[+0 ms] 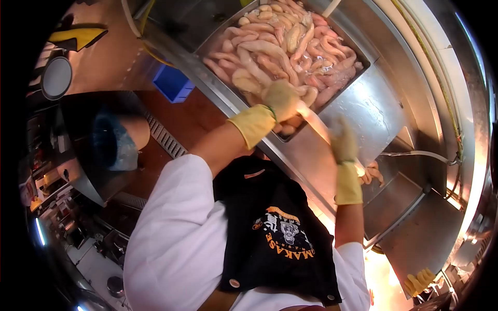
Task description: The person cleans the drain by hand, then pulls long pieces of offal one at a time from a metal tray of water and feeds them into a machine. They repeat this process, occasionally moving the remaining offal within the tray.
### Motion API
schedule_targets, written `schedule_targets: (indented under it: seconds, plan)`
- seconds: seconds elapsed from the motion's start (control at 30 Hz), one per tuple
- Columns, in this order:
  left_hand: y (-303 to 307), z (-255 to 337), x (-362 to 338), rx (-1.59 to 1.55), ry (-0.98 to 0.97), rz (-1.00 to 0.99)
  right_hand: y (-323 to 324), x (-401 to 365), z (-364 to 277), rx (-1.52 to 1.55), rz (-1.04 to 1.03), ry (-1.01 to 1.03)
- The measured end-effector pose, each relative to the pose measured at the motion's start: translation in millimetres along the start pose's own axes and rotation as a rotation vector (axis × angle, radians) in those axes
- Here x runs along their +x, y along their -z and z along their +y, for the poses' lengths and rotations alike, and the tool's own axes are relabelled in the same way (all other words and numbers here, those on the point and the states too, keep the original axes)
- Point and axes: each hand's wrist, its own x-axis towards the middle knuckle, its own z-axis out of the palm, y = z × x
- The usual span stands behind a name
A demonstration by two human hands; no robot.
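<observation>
My left hand [282, 101], in a yellow rubber glove, is closed on a pale pink intestine [314, 120] at the near edge of a steel basin [363, 72]. The basin is heaped with wet, plump intestines [280, 49]. Stretched tight, the held piece runs down to the right into my right hand [343, 141], also gloved in yellow. That hand is blurred but appears wrapped round it, over the steel counter [311, 150]. Below the right hand, a small pile of intestine [372, 173] lies in the lower part of the sink unit.
A hose [420, 153] trickles water at the right. Yellow gloves [419, 282] hang at the lower right edge. On the left are a blue crate [174, 84] on the floor, a bin with a blue liner [122, 150] and a floor drain grate [161, 132].
</observation>
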Motion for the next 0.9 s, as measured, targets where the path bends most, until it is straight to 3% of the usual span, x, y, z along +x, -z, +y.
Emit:
schedule_targets:
  seconds: [0.07,0.17,0.27,0.3,0.33,0.5,0.57,0.6,0.63,0.67,0.7,0.73,0.77,0.8,0.87,0.9]
  plan:
    - [1.4,34.9,-9.5,0.722,-0.334,0.047,-12.2,18.3,-105.3,0.071,-0.238,-0.035]
    - [-18.3,3.1,4.0,0.664,-0.457,0.218,-41.2,38.6,-75.0,-0.17,-0.36,-0.186]
    - [10.6,-42.1,7.2,0.605,-0.599,0.223,15.4,19.2,-38.8,-0.284,-0.425,-0.315]
    - [12.6,-52.2,11.0,0.581,-0.65,0.227,47.0,19.0,-39.8,-0.335,-0.636,-0.396]
    - [6.5,-59.4,13.1,0.608,-0.632,0.214,41.1,-10.7,6.0,-0.4,-0.39,-0.251]
    - [-57.8,-66.7,28.7,0.63,-0.621,0.307,96.2,-61.8,57.6,-0.55,-0.328,-0.35]
    - [-71.5,-76.4,36.3,0.825,-0.532,0.411,116.5,-71.4,64.9,-0.675,-0.323,-0.422]
    - [-70.9,-81.9,38.6,0.89,-0.493,0.445,129.7,-84.7,99.1,-0.541,-0.26,-0.436]
    - [-50.5,-98.2,43.5,0.82,-0.565,0.354,144.7,-105.9,150.7,-0.402,-0.197,-0.453]
    - [-34.1,-94.8,37.0,0.789,-0.555,0.311,161.4,-130.7,186.5,-0.535,-0.107,-0.484]
    - [-17.0,-90.1,30.0,0.757,-0.543,0.268,187.6,-143.0,198.5,-0.685,-0.184,-0.616]
    - [0.4,-84.8,22.8,0.725,-0.53,0.227,213.6,-174.4,267.2,-0.771,-0.263,-0.52]
    - [16.4,-95.3,36.1,0.833,-0.483,0.26,238.6,-194.4,276.1,-0.796,-0.169,-0.637]
    - [28.9,-102.1,44.4,0.938,-0.428,0.295,260.2,-216.5,306.6,-0.558,-0.077,-1.004]
    - [41.9,-100.2,40.5,0.974,-0.279,0.059,275.4,-241.1,347.1,-0.233,0.023,-1.282]
    - [42.0,-100.7,36.9,0.78,-0.392,0.289,274.7,-252.3,383.3,-0.047,0.056,-1.317]
